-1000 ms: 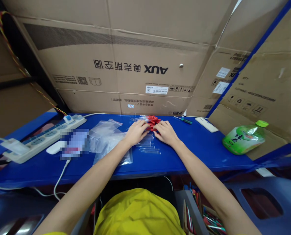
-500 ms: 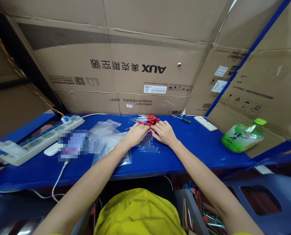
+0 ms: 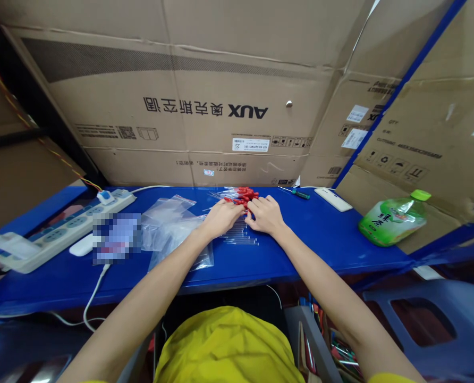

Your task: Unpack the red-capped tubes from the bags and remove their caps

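Slim screwdrivers with red handles [image 3: 243, 192] lie heaped at the back middle of the blue table. My left hand [image 3: 223, 217] reaches into the near side of the heap, its fingers curled round a red handle. Close beside it, my right hand [image 3: 267, 214] has bent fingers pinched at the same red handles. How many pieces each hand holds is hidden. Thin clear rods or tubes [image 3: 240, 239] lie in a row under and in front of my hands. Clear plastic bags [image 3: 169, 229] spread out left of my left forearm.
A green-handled screwdriver [image 3: 298, 193], a white phone-like object [image 3: 332, 199] and a green drink bottle [image 3: 394, 218] lie to the right. On the left are a power strip [image 3: 65, 230] and a blurred-out device [image 3: 117, 238] with a cable. Cardboard [image 3: 205, 64] walls the back.
My right hand's fingers have curled in more tightly beside the left hand. The left hand stays at the red handles, and the view has shifted slightly.
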The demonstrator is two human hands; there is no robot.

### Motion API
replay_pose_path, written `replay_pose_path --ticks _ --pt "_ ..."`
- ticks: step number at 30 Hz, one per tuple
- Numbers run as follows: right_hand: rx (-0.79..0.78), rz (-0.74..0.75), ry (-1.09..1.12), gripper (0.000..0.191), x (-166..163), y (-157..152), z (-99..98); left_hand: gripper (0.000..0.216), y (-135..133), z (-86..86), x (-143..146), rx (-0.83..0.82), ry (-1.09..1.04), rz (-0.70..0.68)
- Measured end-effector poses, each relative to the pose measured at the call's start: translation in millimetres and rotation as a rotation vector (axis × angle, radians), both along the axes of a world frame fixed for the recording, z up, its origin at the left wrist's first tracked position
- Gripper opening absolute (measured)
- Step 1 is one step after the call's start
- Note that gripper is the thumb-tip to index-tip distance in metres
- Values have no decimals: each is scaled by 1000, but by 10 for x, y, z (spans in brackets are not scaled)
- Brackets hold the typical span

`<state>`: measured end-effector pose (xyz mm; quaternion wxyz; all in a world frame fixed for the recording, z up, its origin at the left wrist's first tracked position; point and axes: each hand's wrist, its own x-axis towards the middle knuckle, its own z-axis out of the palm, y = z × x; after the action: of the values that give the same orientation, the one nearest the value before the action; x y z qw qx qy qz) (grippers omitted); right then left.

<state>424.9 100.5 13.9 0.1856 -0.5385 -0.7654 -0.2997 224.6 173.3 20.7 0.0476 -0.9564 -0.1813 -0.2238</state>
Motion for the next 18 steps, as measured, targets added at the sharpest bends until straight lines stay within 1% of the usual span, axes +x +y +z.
replay_pose_path --ticks 7,18 --pt "2 -28 4 18 36 11 18 36 -34 65 28 17 31 50" --pt "49 -52 -8 15 91 5 45 31 -57 78 76 12 -6 54"
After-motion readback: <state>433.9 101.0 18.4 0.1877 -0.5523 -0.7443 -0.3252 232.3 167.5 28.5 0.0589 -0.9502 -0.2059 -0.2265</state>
